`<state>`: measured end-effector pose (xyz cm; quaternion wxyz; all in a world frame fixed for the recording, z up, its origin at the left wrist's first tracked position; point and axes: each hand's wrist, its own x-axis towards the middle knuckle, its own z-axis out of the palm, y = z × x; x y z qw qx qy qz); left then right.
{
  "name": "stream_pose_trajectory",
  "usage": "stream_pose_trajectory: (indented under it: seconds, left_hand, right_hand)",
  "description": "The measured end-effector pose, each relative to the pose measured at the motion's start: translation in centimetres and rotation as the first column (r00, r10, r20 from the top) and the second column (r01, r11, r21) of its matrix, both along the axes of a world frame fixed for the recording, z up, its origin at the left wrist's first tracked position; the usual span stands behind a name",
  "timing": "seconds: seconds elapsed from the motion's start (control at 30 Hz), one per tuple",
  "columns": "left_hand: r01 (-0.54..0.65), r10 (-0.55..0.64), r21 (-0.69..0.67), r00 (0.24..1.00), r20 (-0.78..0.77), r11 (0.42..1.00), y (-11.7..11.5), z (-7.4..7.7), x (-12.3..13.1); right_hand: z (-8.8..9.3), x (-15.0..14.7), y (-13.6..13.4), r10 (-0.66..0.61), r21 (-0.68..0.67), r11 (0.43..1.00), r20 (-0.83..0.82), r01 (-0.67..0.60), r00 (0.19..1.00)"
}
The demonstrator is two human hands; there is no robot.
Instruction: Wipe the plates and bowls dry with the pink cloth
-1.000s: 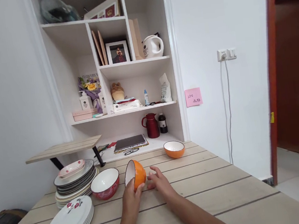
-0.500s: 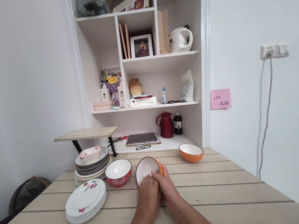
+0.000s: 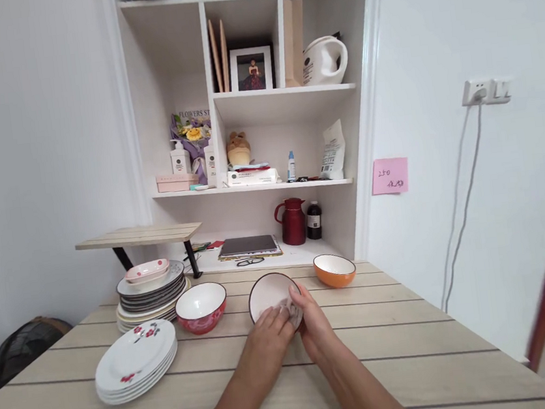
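Observation:
A bowl with a pale inside and a dark rim is tilted toward me above the middle of the table. My right hand grips its right side, thumb over the rim. Inside the bowl, my left hand presses a crumpled greyish cloth against the inner wall, fingers bent over it. To the left stands a red bowl with a white inside. An orange bowl sits farther back on the right.
White flowered plates are stacked at the left front. Behind them is a taller plate stack topped by pink-dotted dishes, beside a small wooden stand. A shelf unit at the back holds a red jug and a laptop.
The view has turned slightly right and down. The held bowl now faces me more, its orange outside no longer showing, and the cloth under my left fingers has come into sight.

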<state>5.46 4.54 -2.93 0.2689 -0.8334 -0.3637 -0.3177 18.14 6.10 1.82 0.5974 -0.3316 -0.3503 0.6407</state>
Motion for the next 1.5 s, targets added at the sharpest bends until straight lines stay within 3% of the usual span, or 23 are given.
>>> stream_pose_trajectory:
  seconds: [0.17, 0.3, 0.47, 0.73, 1.0, 1.23, 1.33, 1.5]
  left_hand:
    - [0.083, -0.052, 0.119, 0.968, -0.246, 0.989, 0.6, 1.0, -1.0]
    - [0.102, -0.020, 0.241, 0.948, -0.318, 0.965, 0.5, 1.5, -2.4]
    - [0.088, 0.007, 0.287, 0.949, -0.315, 0.954, -0.5, 1.9, -3.7]
    - [0.036, 0.054, 0.362, 0.970, -0.236, 0.932, -0.7, 1.8, -4.1]
    - [-0.014, 0.111, 0.405, 0.970, -0.216, 0.914, -1.3, 1.9, -4.1]
    - [-0.091, 0.142, 0.356, 0.983, -0.119, 0.930, -1.3, 1.4, -4.3]
    - [-0.095, 0.137, 0.341, 0.985, -0.101, 0.935, -1.4, 1.3, -4.2]
    - [-0.008, 0.033, 0.280, 0.996, -0.083, 0.960, -1.3, 1.1, -4.0]
  right_hand:
    - [1.1, 3.1, -0.1, 0.066, 0.077, 0.995, 0.055, -0.070, 0.996]
    - [1.7, 4.1, -0.5, 0.159, 0.104, 0.979, 0.148, -0.175, 0.976]
    - [1.6, 3.7, -0.9, 0.231, 0.107, 0.962, 0.170, -0.251, 0.958]
    - [1.1, 2.0, -1.3, 0.273, 0.150, 0.956, -0.123, -0.254, 0.954]
    - [1.5, 1.0, -2.4, 0.293, 0.223, 0.942, -0.178, -0.251, 0.939]
    - [0.8, 0.9, -2.5, 0.451, 0.359, 0.851, -0.123, -0.384, 0.884]
    - [0.5, 0.0, -2.8, 0.383, 0.357, 0.874, -0.088, -0.329, 0.920]
    - [0.5, -1.6, -3.5, 0.092, 0.306, 0.949, -0.059, -0.069, 0.994]
